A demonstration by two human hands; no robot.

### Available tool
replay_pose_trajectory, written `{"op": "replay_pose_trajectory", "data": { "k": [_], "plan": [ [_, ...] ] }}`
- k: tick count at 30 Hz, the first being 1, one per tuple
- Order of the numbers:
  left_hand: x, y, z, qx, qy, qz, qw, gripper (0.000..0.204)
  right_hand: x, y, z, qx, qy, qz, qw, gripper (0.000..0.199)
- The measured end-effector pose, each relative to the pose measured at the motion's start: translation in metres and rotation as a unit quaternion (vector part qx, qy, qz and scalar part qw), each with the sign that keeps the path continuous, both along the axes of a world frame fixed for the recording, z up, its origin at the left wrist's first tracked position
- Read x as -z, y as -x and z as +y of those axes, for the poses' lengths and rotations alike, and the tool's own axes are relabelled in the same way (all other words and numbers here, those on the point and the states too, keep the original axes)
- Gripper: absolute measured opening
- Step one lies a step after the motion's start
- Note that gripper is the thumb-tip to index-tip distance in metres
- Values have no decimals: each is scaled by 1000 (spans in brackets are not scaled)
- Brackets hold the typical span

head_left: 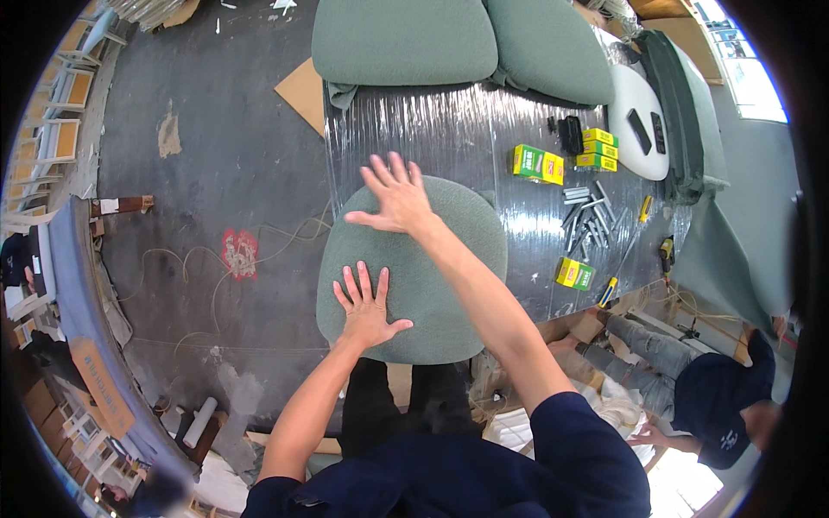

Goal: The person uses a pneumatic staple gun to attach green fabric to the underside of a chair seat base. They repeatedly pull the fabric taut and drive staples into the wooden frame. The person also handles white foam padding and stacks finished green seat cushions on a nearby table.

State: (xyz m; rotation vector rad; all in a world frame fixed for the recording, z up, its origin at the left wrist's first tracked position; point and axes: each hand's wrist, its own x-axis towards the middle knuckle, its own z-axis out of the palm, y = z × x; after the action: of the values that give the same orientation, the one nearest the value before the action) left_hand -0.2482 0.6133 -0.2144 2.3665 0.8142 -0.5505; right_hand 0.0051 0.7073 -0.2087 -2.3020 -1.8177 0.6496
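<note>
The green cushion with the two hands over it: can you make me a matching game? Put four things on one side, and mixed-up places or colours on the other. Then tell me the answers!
Things
1. left hand
2. metal strips
3. seat cushion under the arms
4. right hand

Places and colours
A. silvery, in a loose pile
B. at the cushion's far edge, fingers reaching past it
C. grey-green
D. fingers spread, over the near part of the cushion

Right pairs: 1-D, 2-A, 3-C, 4-B

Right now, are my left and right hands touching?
Apart: the head view shows a strip of green cushion plainly between the left hand and right hand.
</note>
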Motion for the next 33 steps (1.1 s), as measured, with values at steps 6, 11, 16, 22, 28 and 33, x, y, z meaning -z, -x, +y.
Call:
{"op": "replay_pose_trajectory", "data": {
  "k": [6,11,16,22,28,33],
  "plan": [
    [2,1,-6,-8,-29,-20,999,146,3,43,13,-130,2,-64,989,111],
    [-28,-2,6,32,-55,-41,997,110,-32,89,-37,-251,11,46,967,77],
    [-28,-40,80,19,-118,-213,970,64,-15,25,-95,-5,-105,-14,994,65],
    [3,-182,124,-28,-103,-191,976,55,10,-52,-84,216,-41,-90,971,62],
    [18,-217,129,49,-152,-113,981,53,44,-88,-81,159,-35,9,987,62],
    [18,-166,195,90,-105,-107,985,56,6,-104,-131,195,-56,-5,979,67]
  ]
}}
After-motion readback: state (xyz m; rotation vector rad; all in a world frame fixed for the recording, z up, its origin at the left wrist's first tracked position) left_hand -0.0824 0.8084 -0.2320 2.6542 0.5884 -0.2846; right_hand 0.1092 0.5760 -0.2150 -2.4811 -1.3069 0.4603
